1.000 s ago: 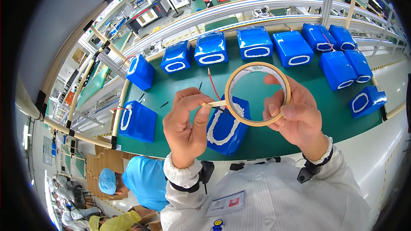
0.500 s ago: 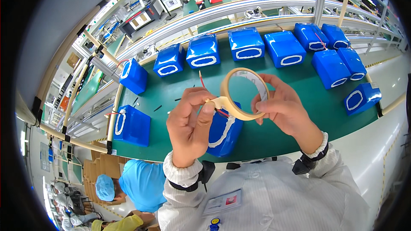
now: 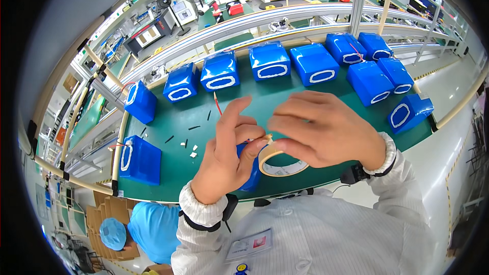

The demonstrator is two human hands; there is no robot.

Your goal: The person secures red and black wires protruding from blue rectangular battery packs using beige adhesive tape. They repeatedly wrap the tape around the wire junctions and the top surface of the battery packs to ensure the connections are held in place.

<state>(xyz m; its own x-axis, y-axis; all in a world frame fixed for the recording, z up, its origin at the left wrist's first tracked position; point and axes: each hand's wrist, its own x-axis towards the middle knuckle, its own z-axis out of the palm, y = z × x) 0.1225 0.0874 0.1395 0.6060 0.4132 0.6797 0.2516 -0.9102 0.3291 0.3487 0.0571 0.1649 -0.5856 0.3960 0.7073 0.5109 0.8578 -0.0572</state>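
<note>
My left hand (image 3: pixel 224 150) pinches the end of a tan tape strip between thumb and fingertip; what lies under the tape there is hidden. My right hand (image 3: pixel 328 130) is bent over the roll of masking tape (image 3: pixel 283 172), its thumb at the roll's upper rim and its fingers curled toward my left fingertips. The roll hangs tilted below both hands. Beneath them stands a blue-wrapped battery pack (image 3: pixel 249 182), mostly covered by the hands and roll. A red wire (image 3: pixel 218 105) with a pale tip sticks up behind my left index finger.
Several blue packs with white oval rings line the green table (image 3: pixel 204 119), including one pack (image 3: pixel 141 160) at the left and another (image 3: pixel 410 112) at the right. Black bits and white scraps (image 3: pixel 193 152) lie left of my hands. A person in blue (image 3: pixel 153 229) is at lower left.
My right hand has turned over and come in close to my left fingertips. The tape roll has dropped from upright between the hands to hanging lower. The view has shifted a little.
</note>
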